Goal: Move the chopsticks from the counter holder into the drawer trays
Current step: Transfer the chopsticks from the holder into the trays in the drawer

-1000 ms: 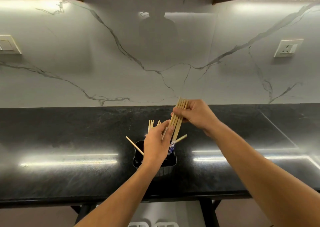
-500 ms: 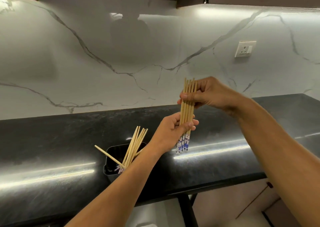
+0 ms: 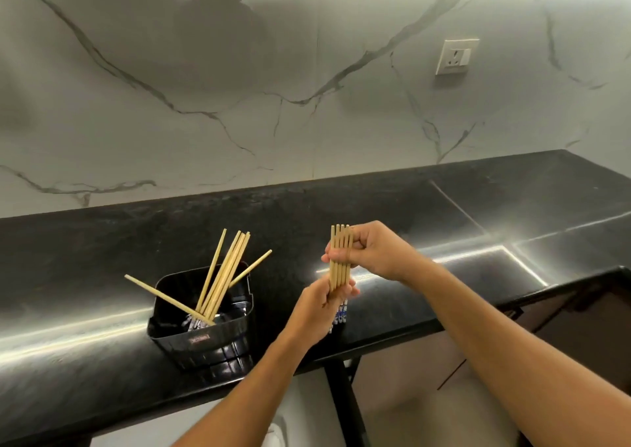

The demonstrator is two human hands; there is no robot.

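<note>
A bundle of several wooden chopsticks [image 3: 339, 269] with blue-and-white patterned tips is held upright above the black counter [image 3: 426, 221]. My right hand [image 3: 372, 253] grips its upper part and my left hand [image 3: 317, 305] grips its lower part, just above the patterned ends. To the left, a black square holder [image 3: 218, 347] stands near the counter's front edge with several more chopsticks [image 3: 222, 276] leaning out of it at different angles. No drawer tray shows in this view.
A marble backsplash with a white wall socket [image 3: 456, 56] rises behind the counter. At the right, a dark panel or cabinet edge [image 3: 580, 296] juts out below counter height. A black frame leg [image 3: 345, 402] stands under the counter.
Both hands lifted the bundle out of the holder and carried it to the right, then lowered it. The view has shifted so the holder now sits to the left of the hands.
</note>
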